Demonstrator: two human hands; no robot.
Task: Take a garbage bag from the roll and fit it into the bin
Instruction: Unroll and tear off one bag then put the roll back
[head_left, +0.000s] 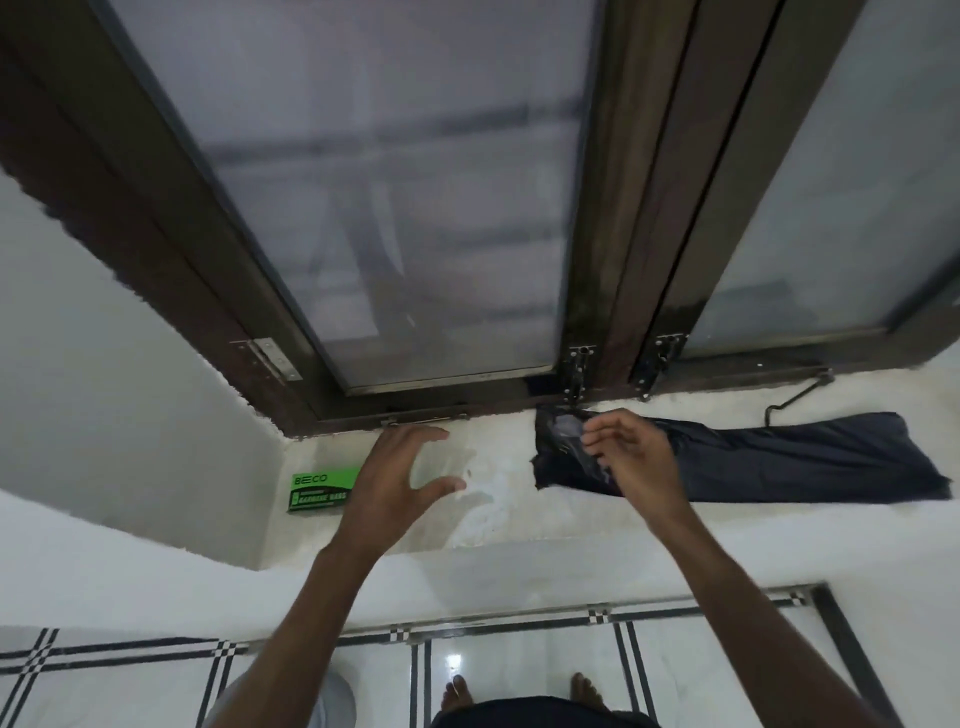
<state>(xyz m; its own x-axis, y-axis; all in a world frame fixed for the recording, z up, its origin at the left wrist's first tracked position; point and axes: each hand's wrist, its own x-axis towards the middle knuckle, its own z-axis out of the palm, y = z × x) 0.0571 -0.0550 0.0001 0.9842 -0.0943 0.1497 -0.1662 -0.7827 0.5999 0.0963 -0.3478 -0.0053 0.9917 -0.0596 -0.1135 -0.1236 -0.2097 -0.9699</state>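
Lying flat along the white sill (509, 519) under the window (363, 208), right side: dark bag (779, 462). Right hand (631, 457) over its left end, fingertips curled, pinching the plastic edge. Left hand (400, 480) spread, fingers relaxed, holding nothing, above bare sill. Green box (319, 491) just left of it. Bare feet (457, 693) on tiled floor (519, 660) below.

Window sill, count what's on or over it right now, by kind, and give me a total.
Green garbage bag box: 1
Black garbage bag, lying flat along the sill: 1
Hands: 2, the left hand open over bare sill, the right hand pinching the bag's near end
Total: 4
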